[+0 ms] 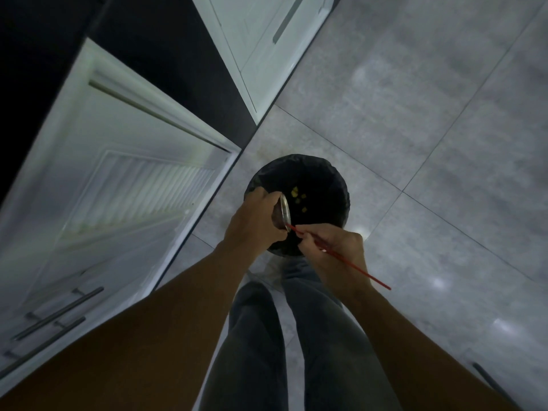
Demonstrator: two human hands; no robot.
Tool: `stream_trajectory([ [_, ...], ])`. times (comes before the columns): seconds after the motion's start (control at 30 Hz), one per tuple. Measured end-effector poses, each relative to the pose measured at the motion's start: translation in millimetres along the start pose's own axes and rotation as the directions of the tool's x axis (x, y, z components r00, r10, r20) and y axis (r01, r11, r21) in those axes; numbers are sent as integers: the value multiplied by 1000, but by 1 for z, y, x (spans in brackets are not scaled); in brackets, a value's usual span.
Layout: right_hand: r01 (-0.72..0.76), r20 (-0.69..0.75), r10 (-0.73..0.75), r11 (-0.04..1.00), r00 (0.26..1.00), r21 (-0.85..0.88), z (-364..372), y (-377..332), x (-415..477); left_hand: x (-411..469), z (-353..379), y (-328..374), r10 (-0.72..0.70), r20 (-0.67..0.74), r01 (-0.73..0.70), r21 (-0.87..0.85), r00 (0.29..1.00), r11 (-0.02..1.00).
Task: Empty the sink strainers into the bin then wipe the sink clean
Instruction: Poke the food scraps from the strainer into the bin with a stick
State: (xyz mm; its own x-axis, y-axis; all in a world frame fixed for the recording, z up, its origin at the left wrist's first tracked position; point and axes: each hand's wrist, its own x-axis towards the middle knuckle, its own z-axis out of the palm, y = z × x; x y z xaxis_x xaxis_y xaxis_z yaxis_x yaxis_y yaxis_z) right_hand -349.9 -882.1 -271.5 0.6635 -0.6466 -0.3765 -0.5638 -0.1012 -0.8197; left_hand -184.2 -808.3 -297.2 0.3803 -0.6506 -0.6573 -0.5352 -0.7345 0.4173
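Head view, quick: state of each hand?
Left hand: grips the strainer, tilted over the bin.
Right hand: pinches a thin red stick.

Home kitchen: white cabinets [118,185], tiled floor [415,143], bin [311,179].

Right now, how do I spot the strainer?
Find the round black-lined bin on the grey tile floor. At its near-left rim, the left hand grips the strainer, tipped on edge. It is the only shiny metal thing there, with the right hand's thin red stick touching it.
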Motion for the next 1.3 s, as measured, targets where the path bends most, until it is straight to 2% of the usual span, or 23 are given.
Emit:
stream_trajectory([
  [0.1, -46, 5, 45, 998, 999, 36, 0, 6, 3, -1, 1, 1, 44, -3, -44, -42, 999, 998],
  [0.27, -26, -198, 38, 997, 979, 66, -5, 13, 3, 0, 1, -5, 45, -32, -48, -86, 998, 995],
  [0.43, 59, -24, -57, 993, 998, 101, 1, 11, 2, -1, 6, -5, 59, -21, -61, -127, 998, 990],
  [0.5, -10, -46, 15, 995, 999, 97, 2, 8, 1, -3, 6, -7, 57, -26, -60, -128, 998, 990],
  [0.6, -78, -167, 84, 996, 982, 42, -5, 3, -7, -9, 2, -9, 30, -45, -37, -147, 999, 988],
  [0.7, -23, -217, 11, 998, 976, -51, -21, -12, -20, -23, -12, -5, -22, -42, 14, -197, 999, 980],
  [0.8, 110, -203, -141, 982, 969, -153, -39, -29, -31, -45, -29, 3, -59, -56, 43, -257, 997, 965],
  [0.97, 228, -151, -266, 946, 952, -230, -61, -77, -38, -96, -71, 21, -59, -171, 2, -315, 984, 949],
  [1.13, 192, -58, -210, 954, 976, -230, -78, -155, -53, -165, -137, 35, -132, -348, -24, -410, 928, 912],
  [1.2, 167, 19, -166, 971, 986, -170, -76, -189, -57, -197, -165, 35, -169, -440, -46, -437, 882, 898],
  [1.3, 323, 33, -326, 944, 945, 58, -61, -244, -53, -244, -204, 24, -192, -605, -125, -442, 773, 888],
])
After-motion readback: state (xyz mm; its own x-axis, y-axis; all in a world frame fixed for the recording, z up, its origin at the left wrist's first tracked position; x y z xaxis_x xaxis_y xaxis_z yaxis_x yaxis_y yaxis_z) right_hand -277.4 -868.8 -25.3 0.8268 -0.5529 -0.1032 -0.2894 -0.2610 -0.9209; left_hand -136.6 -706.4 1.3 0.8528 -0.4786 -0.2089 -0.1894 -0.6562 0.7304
